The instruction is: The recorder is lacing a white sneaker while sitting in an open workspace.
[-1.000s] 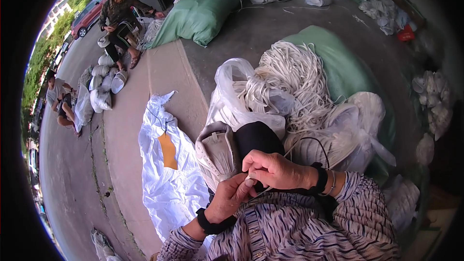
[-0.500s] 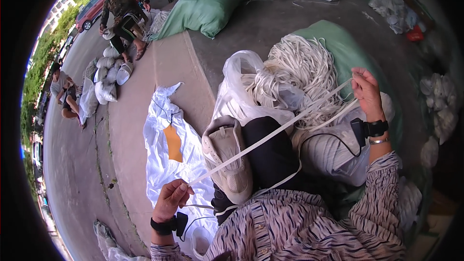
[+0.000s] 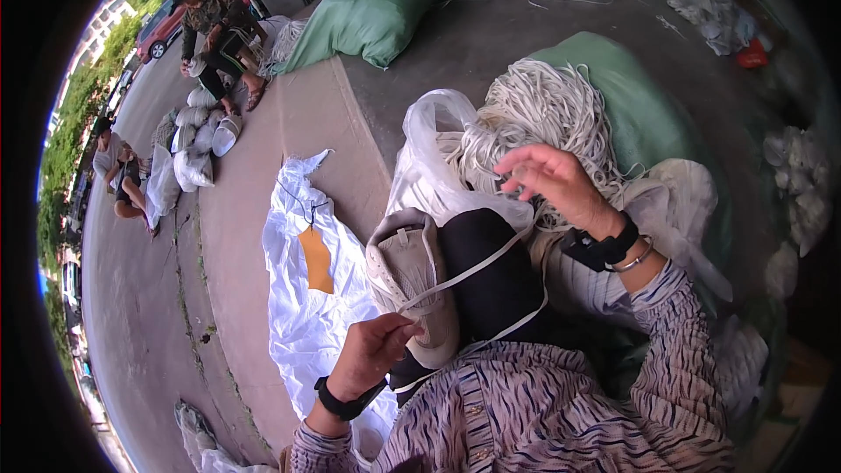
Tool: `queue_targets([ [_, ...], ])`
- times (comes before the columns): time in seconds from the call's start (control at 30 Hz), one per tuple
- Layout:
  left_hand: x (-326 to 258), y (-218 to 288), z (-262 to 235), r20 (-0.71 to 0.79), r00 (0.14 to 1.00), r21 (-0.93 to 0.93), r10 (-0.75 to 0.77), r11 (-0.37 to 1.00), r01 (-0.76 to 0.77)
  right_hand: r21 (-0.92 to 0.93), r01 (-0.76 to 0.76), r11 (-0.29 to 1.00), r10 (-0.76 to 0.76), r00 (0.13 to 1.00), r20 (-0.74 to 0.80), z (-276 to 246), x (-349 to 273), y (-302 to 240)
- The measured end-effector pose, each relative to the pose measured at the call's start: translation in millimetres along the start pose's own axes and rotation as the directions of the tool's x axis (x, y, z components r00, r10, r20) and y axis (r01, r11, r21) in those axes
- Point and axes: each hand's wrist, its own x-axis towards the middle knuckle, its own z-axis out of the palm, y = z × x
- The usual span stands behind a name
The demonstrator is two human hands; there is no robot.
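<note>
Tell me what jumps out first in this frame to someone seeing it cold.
Centre frame, a beige shoe lies on the person's lap, with a white lace pulled taut from the left hand at the shoe's lower end up toward the raised right hand. Just behind sits a big heap of white laces against a green sack. A crumpled white plastic sheet lies on the ground to the left.
</note>
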Motion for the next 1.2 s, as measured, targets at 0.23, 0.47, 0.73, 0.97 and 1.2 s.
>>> queue_targets([
  [0.23,26.7,3.6,33.4,0.075,0.967,-0.041,0.243,0.970,-0.241,-0.039,-0.300,0.953,0.246,0.695,0.676,113.4,-37.1,11.4],
  [0.47,25.0,-16.8,18.9,-0.269,0.955,-0.310,0.126,0.927,-0.210,-0.406,-0.118,0.906,0.271,0.899,0.345,41.5,-26.3,-29.8],
  [0.73,63.7,-16.9,-2.7,-0.465,0.856,0.167,0.225,0.972,-0.165,-0.422,-0.039,0.906,0.062,0.997,0.041,26.1,-2.3,-47.8],
  [0.97,85.8,-17.5,-10.5,-0.379,0.922,0.188,0.077,0.982,-0.005,-0.422,0.529,0.737,-0.386,0.840,0.381,94.2,39.6,27.4],
  [1.2,88.3,-9.3,20.0,-0.395,0.866,0.793,0.308,0.590,0.153,-0.546,0.327,0.772,0.043,0.829,0.557,109.0,56.9,23.5],
])
